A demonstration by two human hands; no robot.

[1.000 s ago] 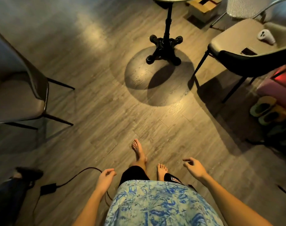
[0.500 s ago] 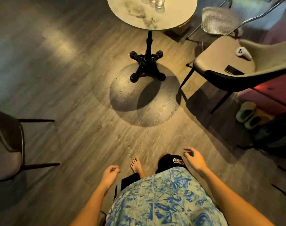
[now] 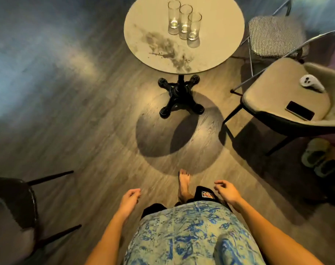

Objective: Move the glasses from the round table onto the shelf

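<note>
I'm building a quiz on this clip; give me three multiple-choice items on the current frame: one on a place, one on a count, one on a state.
1. Where does the phone lie?
A. on the round table
B. on the beige chair seat
C. on the floor

2. How many glasses stand on the round table?
A. two
B. three
C. five

3. What do the hands hold?
A. nothing
B. one glass each
C. the phone

Answers:
1. B, it lies on the beige chair near the white controller.
2. B, three stand in a close row.
3. A, the left hand and right hand are open and empty.
</note>
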